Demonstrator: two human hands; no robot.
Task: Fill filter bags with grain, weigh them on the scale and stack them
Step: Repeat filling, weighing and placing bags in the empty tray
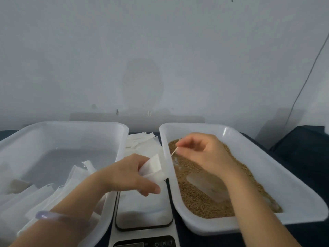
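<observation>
A filter bag [153, 166] is held by the left hand [124, 175] above the scale [144, 211]; a string [174, 151] is pinched by the right hand [201, 154].

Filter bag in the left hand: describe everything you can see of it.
The filter bag is small and white. It looks like thin non-woven fabric, flat and seemingly empty, with a crease across it. The left hand grips one end, holding it tilted in the air above the far end of the scale, beside the rim of the grain tray. The right hand pinches a thin pale strand nearby; whether it joins the bag is unclear.
</observation>
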